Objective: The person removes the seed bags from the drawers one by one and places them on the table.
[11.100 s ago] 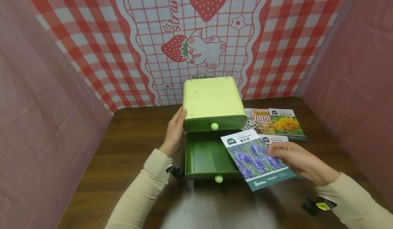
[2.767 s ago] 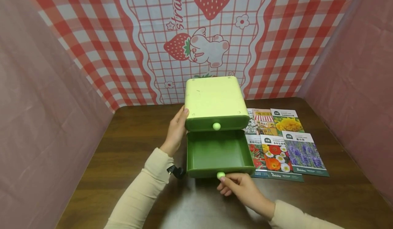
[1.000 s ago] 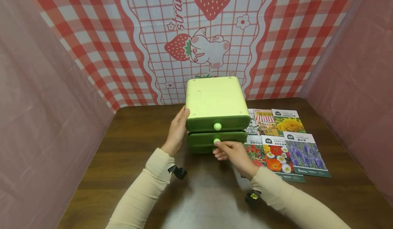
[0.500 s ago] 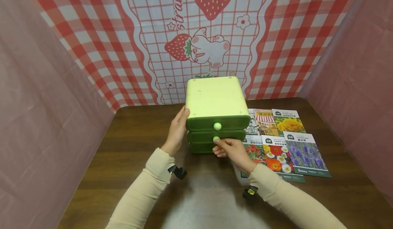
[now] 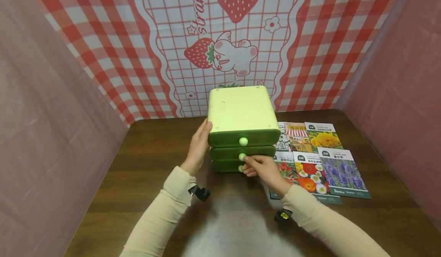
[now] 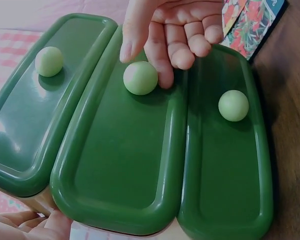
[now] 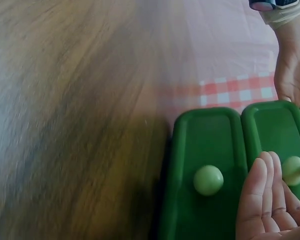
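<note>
A small cabinet with a pale yellow top (image 5: 242, 109) and three green drawers stands upright on the table. All three drawers are pushed in, each with a round light-green knob. My left hand (image 5: 199, 146) rests against the cabinet's left side, its thumb by the front edge. At the front, my right hand (image 5: 263, 171) is at the middle knob (image 6: 140, 78). Thumb and index finger stand on either side of that knob with a little room around it, the other fingers loosely bent. The bottom knob (image 7: 208, 180) shows beside that hand in the right wrist view.
Several flower seed packets lie right of the cabinet, among them a purple lavender-like one (image 5: 344, 172), a red-and-white poppy one (image 5: 312, 176) and a yellow one (image 5: 324, 136). A red checkered cloth (image 5: 103, 27) hangs behind the wooden table (image 5: 148, 153), with pink cloth at both sides.
The purple packet went from my right hand onto the table. The middle drawer slid in from pulled out. Lately my right fingers have eased slightly off its knob; my left hand has stayed.
</note>
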Demonstrator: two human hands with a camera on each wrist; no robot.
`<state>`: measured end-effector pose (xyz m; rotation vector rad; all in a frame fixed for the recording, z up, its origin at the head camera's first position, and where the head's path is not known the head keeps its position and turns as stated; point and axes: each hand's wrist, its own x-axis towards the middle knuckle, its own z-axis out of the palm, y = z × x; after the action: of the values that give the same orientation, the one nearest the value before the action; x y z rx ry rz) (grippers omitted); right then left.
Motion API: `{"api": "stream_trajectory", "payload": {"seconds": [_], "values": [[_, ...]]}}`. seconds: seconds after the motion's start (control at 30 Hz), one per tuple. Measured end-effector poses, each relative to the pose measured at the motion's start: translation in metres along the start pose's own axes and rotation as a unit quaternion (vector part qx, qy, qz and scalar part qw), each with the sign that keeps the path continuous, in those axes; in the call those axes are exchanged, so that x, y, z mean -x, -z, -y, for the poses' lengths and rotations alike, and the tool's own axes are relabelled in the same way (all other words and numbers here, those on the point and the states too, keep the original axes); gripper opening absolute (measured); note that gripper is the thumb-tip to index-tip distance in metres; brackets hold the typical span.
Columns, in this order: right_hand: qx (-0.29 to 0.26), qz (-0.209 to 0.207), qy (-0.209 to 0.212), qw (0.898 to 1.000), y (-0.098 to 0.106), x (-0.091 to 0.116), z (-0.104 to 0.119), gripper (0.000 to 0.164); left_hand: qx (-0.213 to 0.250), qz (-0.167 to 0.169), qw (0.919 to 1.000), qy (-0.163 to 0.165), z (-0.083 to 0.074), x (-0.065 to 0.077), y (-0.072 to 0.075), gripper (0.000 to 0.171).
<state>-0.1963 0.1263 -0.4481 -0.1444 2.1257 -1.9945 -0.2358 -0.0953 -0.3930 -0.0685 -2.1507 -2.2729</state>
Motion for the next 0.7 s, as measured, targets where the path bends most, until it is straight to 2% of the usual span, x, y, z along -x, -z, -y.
{"api": "stream_trajectory", "payload": {"seconds": [0.23, 0.47, 0.6, 0.7], "values": [[0.038, -0.01, 0.014, 0.999, 0.021, 0.006, 0.007, 0.043, 0.021, 0.0, 0.9998, -0.002, -0.002, 0.002, 0.002, 0.062], [0.092, -0.02, 0.051, 0.994, 0.045, 0.014, 0.016, 0.042, 0.039, -0.003, 0.9992, -0.011, 0.003, 0.004, 0.006, 0.061], [0.116, -0.032, 0.071, 0.99, 0.057, 0.019, 0.02, 0.041, -0.023, -0.005, 0.9989, -0.041, 0.009, 0.009, 0.015, 0.058], [0.144, -0.049, 0.087, 0.985, 0.068, 0.022, 0.022, 0.041, -0.099, -0.018, 0.9922, -0.074, 0.013, 0.013, 0.024, 0.055]]}}
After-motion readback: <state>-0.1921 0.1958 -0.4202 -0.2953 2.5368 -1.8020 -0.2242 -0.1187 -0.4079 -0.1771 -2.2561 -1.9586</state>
